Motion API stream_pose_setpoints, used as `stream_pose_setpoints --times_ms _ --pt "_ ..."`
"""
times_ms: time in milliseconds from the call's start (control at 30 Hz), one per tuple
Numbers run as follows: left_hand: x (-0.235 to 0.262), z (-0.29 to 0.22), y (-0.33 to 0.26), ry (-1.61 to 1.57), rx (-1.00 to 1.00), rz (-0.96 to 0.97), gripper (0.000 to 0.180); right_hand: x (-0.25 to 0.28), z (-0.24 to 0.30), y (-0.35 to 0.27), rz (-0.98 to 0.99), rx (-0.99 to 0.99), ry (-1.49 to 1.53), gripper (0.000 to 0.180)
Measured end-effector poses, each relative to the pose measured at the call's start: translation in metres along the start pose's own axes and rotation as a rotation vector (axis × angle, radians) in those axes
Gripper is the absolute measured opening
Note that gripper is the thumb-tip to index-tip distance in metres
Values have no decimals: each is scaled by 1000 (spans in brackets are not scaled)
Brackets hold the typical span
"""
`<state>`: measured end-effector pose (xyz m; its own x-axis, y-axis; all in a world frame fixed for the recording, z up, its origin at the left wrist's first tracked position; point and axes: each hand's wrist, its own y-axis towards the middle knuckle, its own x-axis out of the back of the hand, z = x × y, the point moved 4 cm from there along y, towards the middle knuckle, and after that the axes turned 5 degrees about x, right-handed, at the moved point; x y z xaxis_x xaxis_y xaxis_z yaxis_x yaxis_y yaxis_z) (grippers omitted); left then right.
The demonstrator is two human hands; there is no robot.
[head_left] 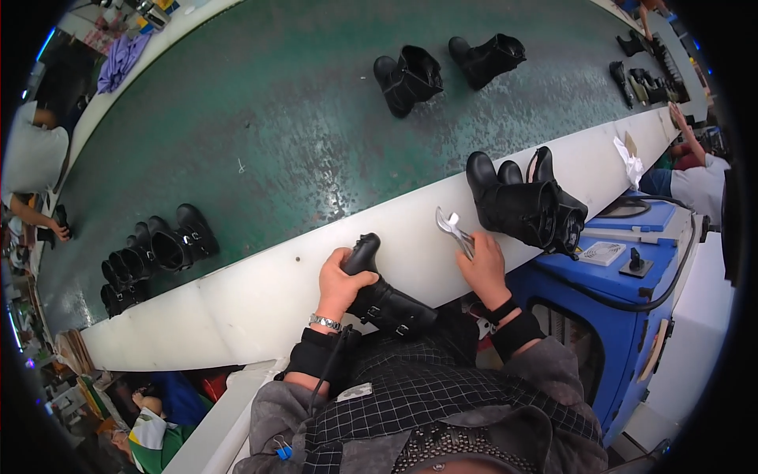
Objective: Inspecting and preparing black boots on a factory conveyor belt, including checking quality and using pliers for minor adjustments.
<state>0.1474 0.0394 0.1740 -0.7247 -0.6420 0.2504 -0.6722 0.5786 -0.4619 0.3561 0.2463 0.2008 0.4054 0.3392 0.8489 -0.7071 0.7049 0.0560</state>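
Note:
A black ankle boot (392, 308) with buckled straps lies tilted at the edge of the white ledge, its toe pointing away from me. My left hand (339, 282) is closed around its foot part, thumb across the top. To the right, my right hand (483, 268) grips metal pliers (448, 224) by the handles, with the jaws up over the ledge and apart from the boot. Something small and white shows at the jaws. Farther right on the ledge, several black boots (515, 204) lie bunched together.
Beyond the white ledge (213, 320) runs a wide green belt (292, 134) carrying boots (409, 79) at the far side and more boots (183, 238) at left. A blue machine (624, 312) stands at my right. Other people (38, 150) work at both ends.

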Motion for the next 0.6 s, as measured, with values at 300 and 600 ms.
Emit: stream_pose_setpoints --times_ms 300,600 --pt "-4 -10 1 -689 221 232 37 14 19 -19 123 239 65 73" --pt "-39 -11 -69 -341 -63 491 50 -3 122 -20 221 764 504 83"
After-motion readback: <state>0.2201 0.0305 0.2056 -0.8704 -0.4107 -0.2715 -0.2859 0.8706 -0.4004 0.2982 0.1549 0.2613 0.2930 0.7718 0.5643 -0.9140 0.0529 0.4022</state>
